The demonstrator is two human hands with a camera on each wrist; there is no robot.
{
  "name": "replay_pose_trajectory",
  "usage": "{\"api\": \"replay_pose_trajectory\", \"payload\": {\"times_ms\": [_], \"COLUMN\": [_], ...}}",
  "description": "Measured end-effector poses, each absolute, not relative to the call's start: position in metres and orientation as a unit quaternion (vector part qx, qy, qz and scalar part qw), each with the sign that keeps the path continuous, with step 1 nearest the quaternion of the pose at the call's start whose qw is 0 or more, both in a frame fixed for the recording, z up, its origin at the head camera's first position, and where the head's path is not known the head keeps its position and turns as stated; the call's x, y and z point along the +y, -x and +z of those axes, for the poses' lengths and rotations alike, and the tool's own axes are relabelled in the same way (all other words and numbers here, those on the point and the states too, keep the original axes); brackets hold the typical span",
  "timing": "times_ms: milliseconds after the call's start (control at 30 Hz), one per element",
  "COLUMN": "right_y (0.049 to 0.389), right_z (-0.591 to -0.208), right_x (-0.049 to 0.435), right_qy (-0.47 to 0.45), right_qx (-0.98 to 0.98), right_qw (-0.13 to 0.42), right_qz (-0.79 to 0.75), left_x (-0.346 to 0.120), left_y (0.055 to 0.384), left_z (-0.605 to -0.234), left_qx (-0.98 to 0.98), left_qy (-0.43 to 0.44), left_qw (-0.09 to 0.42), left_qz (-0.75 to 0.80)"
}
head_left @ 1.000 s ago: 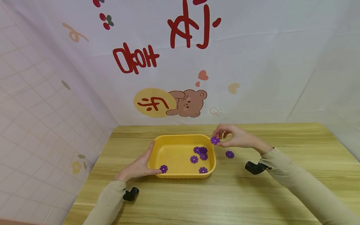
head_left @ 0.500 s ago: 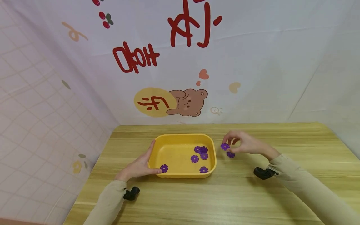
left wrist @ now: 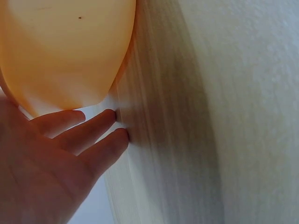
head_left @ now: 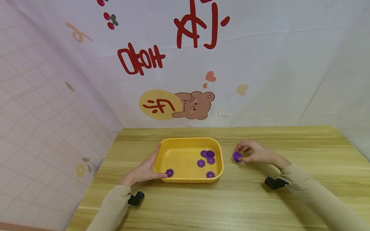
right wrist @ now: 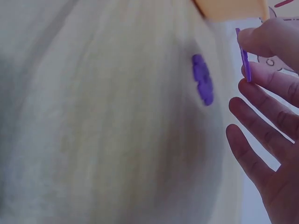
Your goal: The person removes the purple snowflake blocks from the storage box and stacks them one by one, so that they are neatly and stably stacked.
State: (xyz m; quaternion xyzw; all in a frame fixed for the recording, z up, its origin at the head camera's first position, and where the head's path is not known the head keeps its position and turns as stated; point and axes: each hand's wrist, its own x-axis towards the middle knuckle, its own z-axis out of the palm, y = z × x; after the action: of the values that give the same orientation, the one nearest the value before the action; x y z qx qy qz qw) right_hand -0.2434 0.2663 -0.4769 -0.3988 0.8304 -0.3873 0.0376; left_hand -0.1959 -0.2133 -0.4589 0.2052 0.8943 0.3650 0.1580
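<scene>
In the head view my left hand (head_left: 144, 169) holds the near left corner of a yellow plastic tray (head_left: 188, 180), thumb over the front rim, index finger along the left side. In the left wrist view, the other fingers reach below the tray. My right hand (head_left: 255, 153) pinches a purple snowflake disc (right wrist: 245, 56) edge-on between thumb and fingertips, right of the tray. Another purple disc (right wrist: 202, 80) lies on the table just below it; from the head the two overlap. Several more discs (head_left: 201, 163) lie inside the tray, one beside my left thumb.
The wooden table (head_left: 185, 205) carries the tray near its back edge. A white printed cloth (head_left: 260, 64) rises behind, and a grid-patterned cloth (head_left: 37, 128) stands at the left.
My right hand has moved right and down, away from the tray's right rim, with the disc still pinched, to over the disc on the table. The left hand and tray have stayed put.
</scene>
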Motion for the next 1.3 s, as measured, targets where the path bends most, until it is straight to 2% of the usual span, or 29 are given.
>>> {"api": "replay_pose_trajectory", "payload": {"times_ms": [167,400,633,1300], "right_y": [0.243,0.243,0.244,0.243], "right_z": [-0.486,-0.493,-0.500,-0.500], "right_x": [0.271,0.272,0.272,0.272], "right_qy": [0.399,0.365,0.371,0.374], "right_qx": [0.826,0.840,0.842,0.845], "right_qw": [0.027,0.045,0.030,0.019], "right_qz": [-0.397,-0.399,-0.391,-0.381], "left_x": [-0.213,-0.213,-0.213,-0.213], "left_y": [0.196,0.195,0.193,0.194], "left_z": [-0.459,-0.458,-0.458,-0.458], "left_qx": [0.893,0.891,0.890,0.886], "left_qy": [-0.207,-0.207,-0.209,-0.212], "left_qw": [0.160,0.159,0.159,0.156], "left_qz": [0.367,0.371,0.374,0.382]}}
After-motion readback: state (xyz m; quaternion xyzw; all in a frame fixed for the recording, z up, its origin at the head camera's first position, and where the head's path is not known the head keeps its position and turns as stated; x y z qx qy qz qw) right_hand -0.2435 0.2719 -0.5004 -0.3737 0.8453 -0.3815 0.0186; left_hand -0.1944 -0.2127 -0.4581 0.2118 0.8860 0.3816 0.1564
